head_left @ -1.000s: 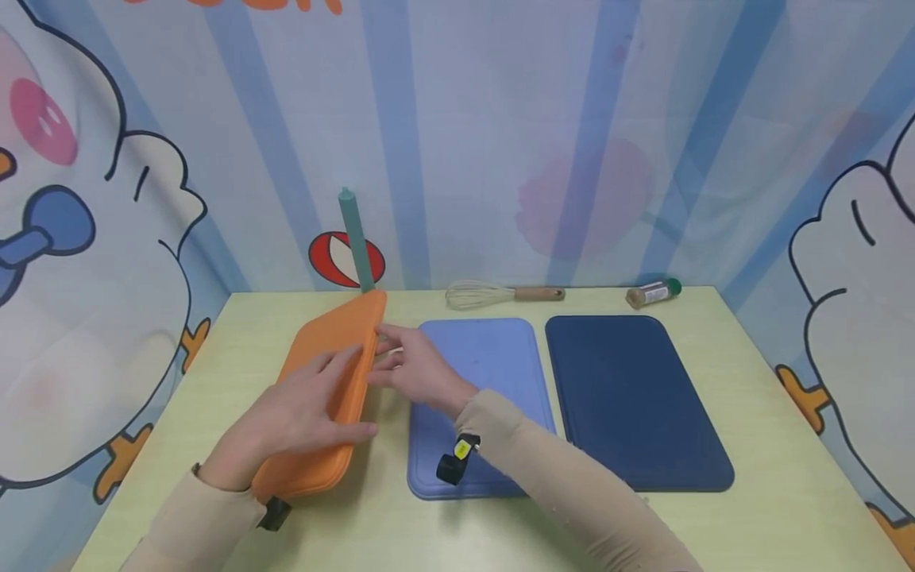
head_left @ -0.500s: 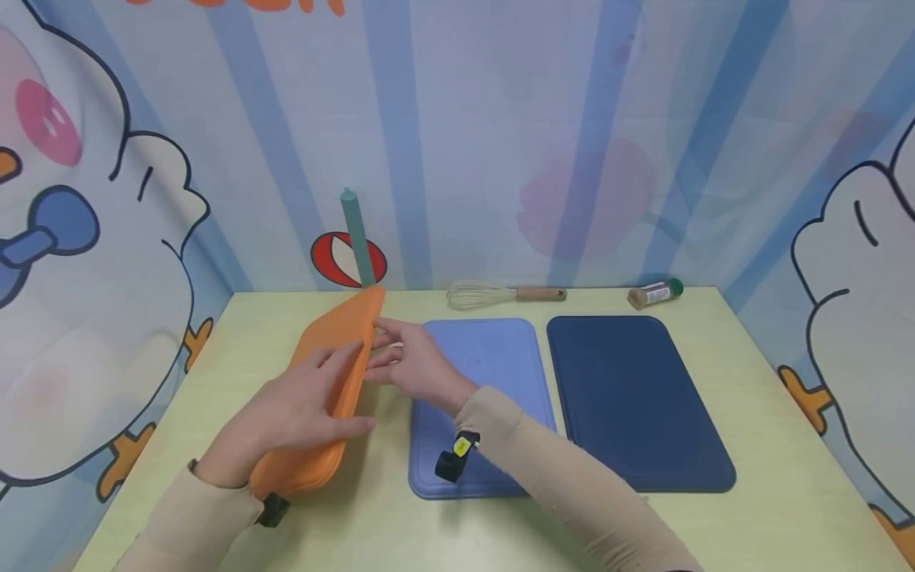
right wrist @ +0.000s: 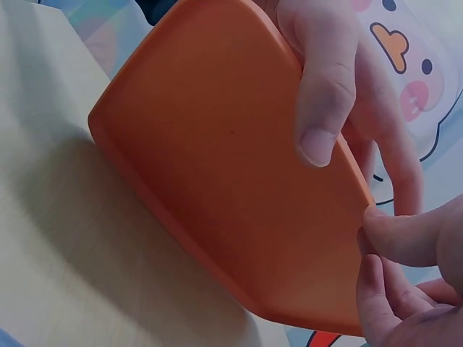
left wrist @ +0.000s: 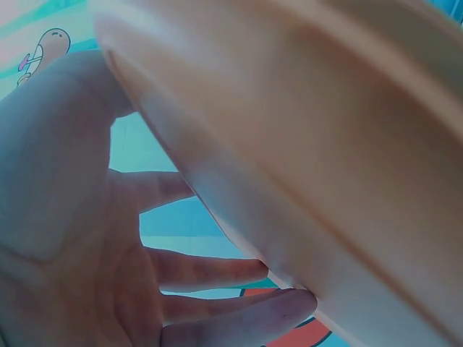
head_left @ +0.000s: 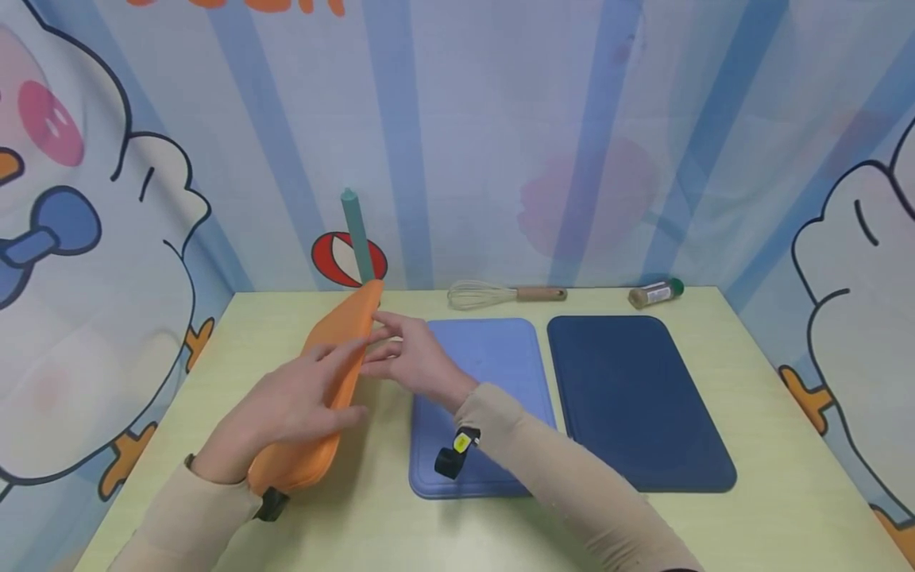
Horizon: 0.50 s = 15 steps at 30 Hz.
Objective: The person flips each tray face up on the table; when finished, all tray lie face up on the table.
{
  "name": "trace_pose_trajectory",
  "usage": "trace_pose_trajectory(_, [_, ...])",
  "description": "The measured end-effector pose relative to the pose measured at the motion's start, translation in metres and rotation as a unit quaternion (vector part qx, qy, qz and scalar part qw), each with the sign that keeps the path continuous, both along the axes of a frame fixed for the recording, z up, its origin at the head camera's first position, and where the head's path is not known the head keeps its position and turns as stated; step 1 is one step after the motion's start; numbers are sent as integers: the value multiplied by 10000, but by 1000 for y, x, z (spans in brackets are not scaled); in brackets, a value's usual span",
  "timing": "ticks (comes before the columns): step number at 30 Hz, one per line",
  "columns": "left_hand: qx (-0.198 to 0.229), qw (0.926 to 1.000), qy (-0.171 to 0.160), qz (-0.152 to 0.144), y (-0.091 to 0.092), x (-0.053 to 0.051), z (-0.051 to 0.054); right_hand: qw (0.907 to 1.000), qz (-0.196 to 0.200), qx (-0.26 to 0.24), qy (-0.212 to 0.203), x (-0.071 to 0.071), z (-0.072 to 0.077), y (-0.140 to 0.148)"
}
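An orange board (head_left: 322, 445) is tilted up on its left long side, its raised edge facing the right hand. Across that edge lies my left hand (head_left: 286, 405), thumb on one face and fingers on the other, gripping it. My right hand (head_left: 418, 357) pinches the same edge farther back. The right wrist view shows one broad face of the board (right wrist: 217, 159), the left thumb over its edge and my right hand (right wrist: 416, 267) with thumb and fingers at the rim. In the left wrist view my left hand (left wrist: 79, 217) touches the board (left wrist: 304, 130).
A light blue board (head_left: 486, 357) lies right of the orange one, with a dark blue board (head_left: 636, 397) beside it. Along the back of the table are a whisk (head_left: 507, 295) and a small green-capped jar (head_left: 655, 293). A green stick (head_left: 357, 234) stands upright behind the orange board.
The orange board has tipped to a steeper angle, its raised edge moving slightly up and left. Both hands have moved a little with it.
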<state>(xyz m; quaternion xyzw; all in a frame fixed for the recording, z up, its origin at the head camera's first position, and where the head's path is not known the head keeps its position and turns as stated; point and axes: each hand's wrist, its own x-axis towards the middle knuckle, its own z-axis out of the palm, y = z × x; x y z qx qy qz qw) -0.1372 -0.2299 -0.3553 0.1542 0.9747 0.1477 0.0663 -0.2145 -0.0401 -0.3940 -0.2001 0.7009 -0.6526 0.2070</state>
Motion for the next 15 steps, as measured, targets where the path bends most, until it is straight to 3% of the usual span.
trace_pose_trajectory(8, [97,9997,104,-213,0,-1,5,9999,-14,-126,84,-1,2,0])
trace_pose_trajectory(15, [182,9995,93,-232,0,-4,8,9991,21,-413,113,-1,4,1])
